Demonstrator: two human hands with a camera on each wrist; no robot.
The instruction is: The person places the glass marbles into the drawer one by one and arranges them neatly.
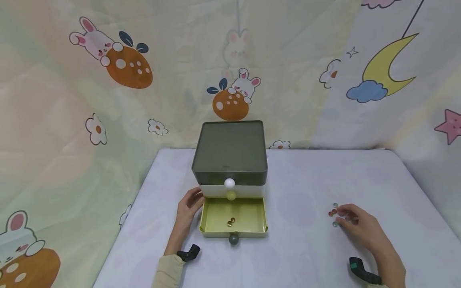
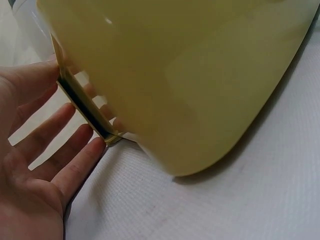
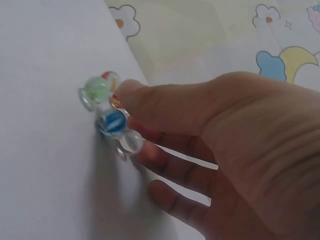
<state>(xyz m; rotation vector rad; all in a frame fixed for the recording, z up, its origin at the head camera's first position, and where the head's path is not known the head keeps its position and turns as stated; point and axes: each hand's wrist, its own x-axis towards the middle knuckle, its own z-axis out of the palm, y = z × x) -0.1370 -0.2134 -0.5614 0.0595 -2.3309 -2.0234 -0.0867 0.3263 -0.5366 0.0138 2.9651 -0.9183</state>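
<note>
A small drawer cabinet has a dark green top. Its lowest yellow-green drawer is pulled out, with a few amber marbles lying inside. My left hand is at the cabinet's lower left side. In the left wrist view its fingers extend with their tips at the cabinet's edge. On the right of the table my right hand reaches down to several glass marbles, among them a green marble and a blue marble. Its thumb and fingertips are apart, right beside the marbles.
A white cloth-covered table lies beneath everything. Behind it hangs a curtain printed with rabbits, flowers and a moon. A dark round knob sticks out at the drawer's front. Each wrist carries a black camera mount.
</note>
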